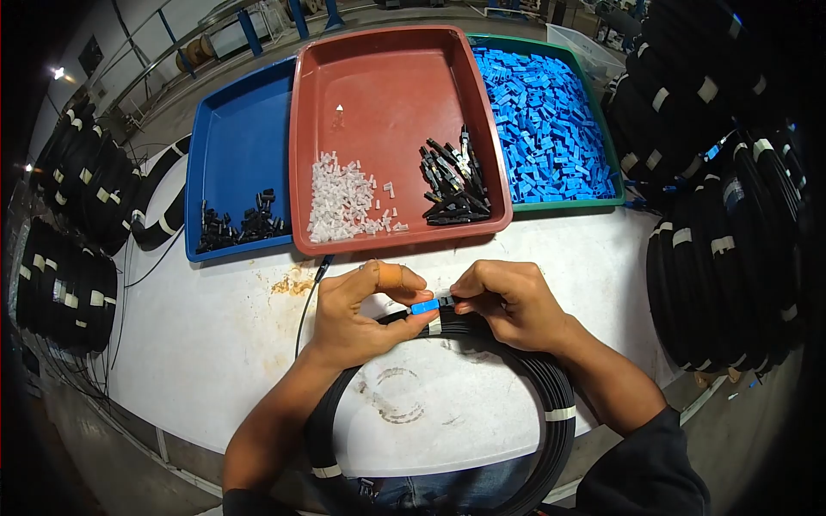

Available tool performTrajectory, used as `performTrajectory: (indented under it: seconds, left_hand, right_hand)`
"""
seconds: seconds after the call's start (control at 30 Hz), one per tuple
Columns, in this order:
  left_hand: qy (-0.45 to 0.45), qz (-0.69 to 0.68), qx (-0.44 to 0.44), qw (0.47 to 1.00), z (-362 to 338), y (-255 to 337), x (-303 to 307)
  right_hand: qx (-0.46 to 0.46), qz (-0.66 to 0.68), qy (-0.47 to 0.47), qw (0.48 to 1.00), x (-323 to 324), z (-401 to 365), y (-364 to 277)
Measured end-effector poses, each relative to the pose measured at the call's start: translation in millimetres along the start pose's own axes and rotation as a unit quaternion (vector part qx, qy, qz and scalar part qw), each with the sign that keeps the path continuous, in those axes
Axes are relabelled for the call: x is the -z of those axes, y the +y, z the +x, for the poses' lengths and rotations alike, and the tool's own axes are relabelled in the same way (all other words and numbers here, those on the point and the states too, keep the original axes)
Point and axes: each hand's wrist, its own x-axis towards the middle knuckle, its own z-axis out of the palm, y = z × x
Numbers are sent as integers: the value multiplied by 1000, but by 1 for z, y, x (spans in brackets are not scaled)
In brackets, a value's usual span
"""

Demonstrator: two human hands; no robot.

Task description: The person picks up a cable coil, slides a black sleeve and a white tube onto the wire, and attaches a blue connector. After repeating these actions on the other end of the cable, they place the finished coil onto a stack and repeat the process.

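Note:
My left hand [351, 316], with an orange band round one finger, pinches a small blue connector [424, 306] between thumb and fingertips. The fingertips of my right hand [522, 308] are closed on a small black connector piece [446, 301], which meets the right end of the blue one. Both hands are over the far side of a coil of black cable [564, 391] bound with white tape. Left of my left hand, a loose cable end with a black connector [323, 267] lies on the white table [206, 344].
Behind my hands, a red tray [391, 86] holds white clear pieces [340, 198] and black connectors [454, 182]. A blue tray [241, 120] with black parts [245, 225] stands left, a green tray [551, 203] of blue connectors [551, 120] right. Cable coils [723, 249] are stacked at both sides.

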Motion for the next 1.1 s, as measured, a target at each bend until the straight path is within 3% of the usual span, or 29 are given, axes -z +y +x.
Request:
performTrajectory:
  seconds: [0.1,0.67,0.83,1.1]
  left_hand:
    - [-8,8,-7,1000,0,-1,1]
    - [-77,82,-102,988,7,5,-2]
    - [-32,5,-26,999,0,-6,-4]
    - [-30,-19,-2,999,-1,-6,-4]
  right_hand:
    - [-35,53,27,998,-2,-2,-1]
    - [-5,-6,-13,1000,-1,-5,-2]
    - [-5,-1,4,1000,-2,-4,-2]
    - [-22,22,4,1000,2,-2,0]
